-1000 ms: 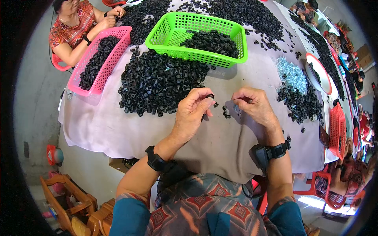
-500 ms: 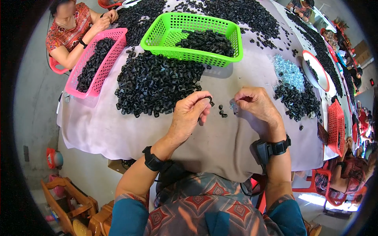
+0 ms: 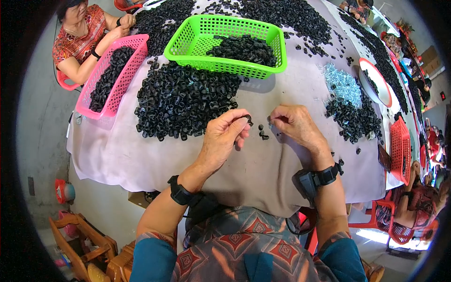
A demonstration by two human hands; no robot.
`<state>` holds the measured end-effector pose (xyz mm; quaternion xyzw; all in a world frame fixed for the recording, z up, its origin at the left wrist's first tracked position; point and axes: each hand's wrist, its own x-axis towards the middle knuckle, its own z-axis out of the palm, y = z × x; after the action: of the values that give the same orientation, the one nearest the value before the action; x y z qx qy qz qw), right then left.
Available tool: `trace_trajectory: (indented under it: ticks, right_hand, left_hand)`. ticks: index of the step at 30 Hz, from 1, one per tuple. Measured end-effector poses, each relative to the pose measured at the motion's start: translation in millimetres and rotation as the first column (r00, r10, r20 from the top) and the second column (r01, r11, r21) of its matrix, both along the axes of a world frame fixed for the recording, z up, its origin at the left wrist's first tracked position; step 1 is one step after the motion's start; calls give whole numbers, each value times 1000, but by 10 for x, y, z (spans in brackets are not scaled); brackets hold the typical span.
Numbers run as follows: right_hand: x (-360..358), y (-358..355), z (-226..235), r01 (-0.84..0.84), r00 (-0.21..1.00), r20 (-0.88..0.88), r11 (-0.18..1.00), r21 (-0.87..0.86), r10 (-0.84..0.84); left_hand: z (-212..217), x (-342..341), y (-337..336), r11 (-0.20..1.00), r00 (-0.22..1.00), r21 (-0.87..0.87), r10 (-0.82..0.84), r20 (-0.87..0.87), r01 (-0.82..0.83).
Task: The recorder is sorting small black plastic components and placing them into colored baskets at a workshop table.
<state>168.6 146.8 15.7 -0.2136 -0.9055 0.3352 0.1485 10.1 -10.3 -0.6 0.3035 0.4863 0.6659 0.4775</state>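
Observation:
My left hand is closed with a small black ring-like plastic clip pinched between thumb and forefinger. Across a short gap, my right hand has thumb and fingers pressed together; a tiny thing seems to show at the fingertips, too small to name. Between the hands, a few small black pieces lie on the grey cloth. To the left of them spreads a large heap of black plastic clips. Right of my right hand lie a pile of shiny silvery small parts and a heap of small black pieces.
A green basket partly filled with black pieces stands ahead. To its left is a pink basket, with a co-worker beyond. On the right are a white bowl with a red rim, a red basket and a dark flat object.
My right hand has moved left, closer to the clip in my left hand. My left hand has stayed nearly in place, still pinching the clip.

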Motion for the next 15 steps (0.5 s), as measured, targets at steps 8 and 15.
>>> trace_trajectory:
  ticks: [8,15]
  right_hand:
    - [-23,-4,-27,238,971,31,967,-91,-236]
    - [-38,-38,-29,4,998,-66,1000,-28,-6]
  left_hand:
    - [-19,-11,-13,999,1000,-34,4,-3,-4]
    - [-26,-4,-6,999,1000,-42,19,-6,-20]
